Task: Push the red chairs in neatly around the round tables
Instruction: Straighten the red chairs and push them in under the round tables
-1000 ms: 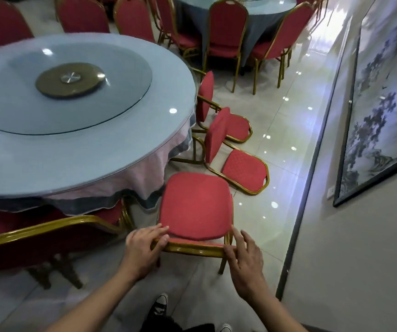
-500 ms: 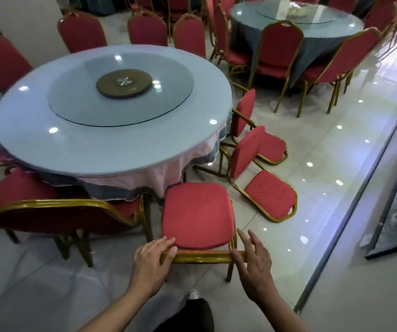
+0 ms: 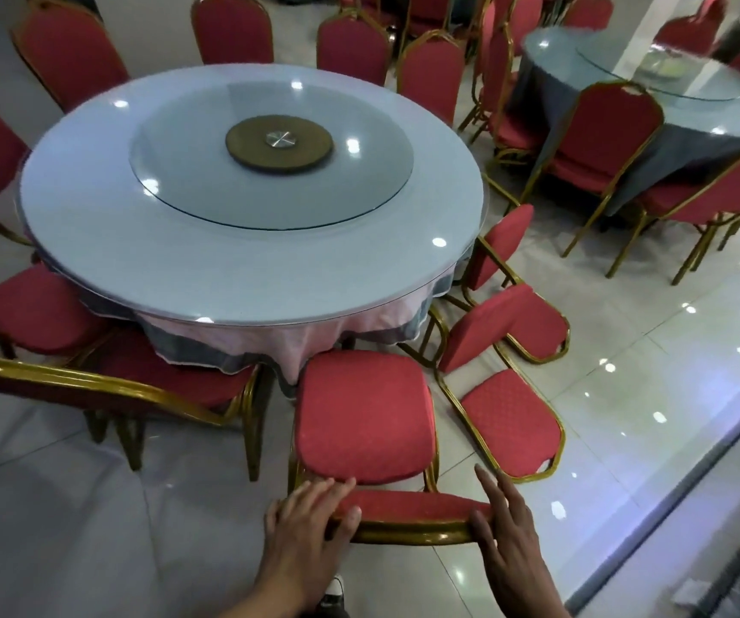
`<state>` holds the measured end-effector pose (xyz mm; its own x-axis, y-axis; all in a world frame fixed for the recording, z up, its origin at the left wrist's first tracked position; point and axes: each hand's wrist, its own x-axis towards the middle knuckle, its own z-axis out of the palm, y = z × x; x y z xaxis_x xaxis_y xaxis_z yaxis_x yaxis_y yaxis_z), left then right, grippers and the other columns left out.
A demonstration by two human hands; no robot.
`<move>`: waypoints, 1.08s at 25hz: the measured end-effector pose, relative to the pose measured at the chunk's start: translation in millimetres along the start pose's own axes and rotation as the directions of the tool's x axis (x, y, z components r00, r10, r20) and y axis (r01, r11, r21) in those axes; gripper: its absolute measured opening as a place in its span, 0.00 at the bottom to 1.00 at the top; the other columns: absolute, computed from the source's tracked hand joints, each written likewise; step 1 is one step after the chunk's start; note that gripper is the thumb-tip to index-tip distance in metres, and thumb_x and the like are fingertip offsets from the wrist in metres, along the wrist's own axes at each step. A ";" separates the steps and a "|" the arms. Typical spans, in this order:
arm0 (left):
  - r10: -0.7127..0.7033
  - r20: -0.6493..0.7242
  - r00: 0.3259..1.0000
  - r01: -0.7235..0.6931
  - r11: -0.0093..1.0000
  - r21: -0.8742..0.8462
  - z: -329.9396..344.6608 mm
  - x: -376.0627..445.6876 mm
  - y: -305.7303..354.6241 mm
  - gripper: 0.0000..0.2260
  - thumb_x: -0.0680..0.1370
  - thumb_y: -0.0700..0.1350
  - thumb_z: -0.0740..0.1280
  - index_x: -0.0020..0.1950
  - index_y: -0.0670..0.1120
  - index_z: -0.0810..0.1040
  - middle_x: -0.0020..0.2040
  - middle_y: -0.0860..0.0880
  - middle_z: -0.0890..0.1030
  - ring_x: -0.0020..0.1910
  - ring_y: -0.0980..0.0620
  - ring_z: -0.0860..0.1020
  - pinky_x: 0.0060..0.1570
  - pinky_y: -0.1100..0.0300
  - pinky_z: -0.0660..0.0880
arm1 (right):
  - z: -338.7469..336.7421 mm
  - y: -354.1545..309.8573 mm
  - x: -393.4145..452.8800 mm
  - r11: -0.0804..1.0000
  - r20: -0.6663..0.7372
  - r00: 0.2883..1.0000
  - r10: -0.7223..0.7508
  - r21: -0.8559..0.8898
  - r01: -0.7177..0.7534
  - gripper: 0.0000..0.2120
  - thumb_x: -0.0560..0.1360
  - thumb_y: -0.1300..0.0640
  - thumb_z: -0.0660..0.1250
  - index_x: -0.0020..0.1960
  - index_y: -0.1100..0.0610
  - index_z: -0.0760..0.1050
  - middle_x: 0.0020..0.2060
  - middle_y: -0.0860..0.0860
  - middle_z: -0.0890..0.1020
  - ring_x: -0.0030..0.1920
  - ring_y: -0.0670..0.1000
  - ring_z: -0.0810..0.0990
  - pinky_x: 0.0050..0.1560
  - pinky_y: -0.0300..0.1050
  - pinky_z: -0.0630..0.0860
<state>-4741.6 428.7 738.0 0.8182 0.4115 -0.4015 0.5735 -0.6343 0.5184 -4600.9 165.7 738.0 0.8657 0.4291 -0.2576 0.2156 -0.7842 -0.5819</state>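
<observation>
Two bare hands rested on the top rail of a red chair (image 3: 361,421) at the near edge of a round table (image 3: 207,260). The left hand (image 3: 303,528) lay over the rail's left end, fingers spread slightly and thumb curled under the gold frame. The right hand (image 3: 508,533) pressed against the right end, fingers straight, close together and pointing forward, not wrapped around the rail. The chair faced the table, its seat front just under the hanging pink and grey tablecloth (image 3: 314,341).

A second chair (image 3: 105,385) stood just to the left, its seat partly beneath the cloth. To the right, two overturned chairs (image 3: 511,421) lay on the glossy tiled floor (image 3: 653,394) beside the table, their backs flat on the tiles and their seats tipped up.

A glass turntable (image 3: 270,171) with a brown hub (image 3: 279,145) sat at the middle of the tabletop. More red chairs (image 3: 230,29) ringed the far side, some set back from the edge. Farther right, another round table (image 3: 653,95) under a dark cloth stood with chairs drawn close around it.
</observation>
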 end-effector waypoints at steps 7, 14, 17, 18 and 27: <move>-0.083 -0.114 0.990 0.085 0.996 0.014 22.0 -4.5 37.0 0.38 0.70 0.78 0.30 0.74 0.73 0.60 0.79 0.64 0.59 0.78 0.58 0.57 0.76 0.52 0.49 | -26.0 22.1 30.7 0.996 0.039 0.996 -0.083 0.033 0.081 0.33 0.75 0.27 0.44 0.79 0.33 0.53 0.80 0.44 0.56 0.76 0.48 0.59 0.76 0.56 0.55; -0.290 -0.337 0.896 0.235 0.952 -0.195 56.3 4.3 83.0 0.31 0.74 0.75 0.39 0.73 0.70 0.64 0.76 0.56 0.67 0.75 0.54 0.63 0.75 0.49 0.53 | -55.0 44.2 90.4 0.966 0.148 0.956 -0.255 0.011 0.256 0.32 0.77 0.26 0.43 0.79 0.32 0.51 0.78 0.44 0.58 0.75 0.45 0.56 0.78 0.58 0.52; -0.306 -0.445 0.842 0.213 0.945 -0.247 52.7 28.8 89.2 0.32 0.76 0.72 0.44 0.74 0.63 0.69 0.75 0.53 0.69 0.74 0.51 0.64 0.75 0.48 0.55 | -60.1 37.6 115.8 0.960 0.200 0.940 -0.277 0.015 0.279 0.33 0.76 0.24 0.41 0.79 0.32 0.50 0.78 0.45 0.57 0.75 0.49 0.57 0.77 0.60 0.52; -0.319 -0.462 0.827 0.224 0.942 -0.249 48.7 38.2 89.4 0.31 0.77 0.71 0.45 0.74 0.61 0.70 0.74 0.52 0.69 0.74 0.50 0.65 0.74 0.47 0.56 | -61.3 33.2 126.1 0.958 0.222 0.933 -0.282 0.012 0.287 0.34 0.76 0.25 0.41 0.80 0.33 0.50 0.78 0.46 0.56 0.76 0.50 0.57 0.77 0.61 0.52; -0.335 -0.486 0.807 0.224 0.936 -0.273 -8.1 129.5 69.3 0.31 0.77 0.69 0.47 0.75 0.60 0.70 0.75 0.51 0.69 0.75 0.48 0.64 0.75 0.42 0.56 | -57.8 -22.1 225.5 0.954 0.268 0.918 -0.292 0.009 0.300 0.33 0.77 0.27 0.45 0.80 0.35 0.52 0.80 0.49 0.56 0.79 0.56 0.54 0.78 0.66 0.51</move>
<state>-4595.6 443.3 728.1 0.4886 0.8627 -0.1308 0.7311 -0.3229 0.6010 -4384.4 253.9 737.4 0.6106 0.7432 -0.2737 0.4614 -0.6147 -0.6397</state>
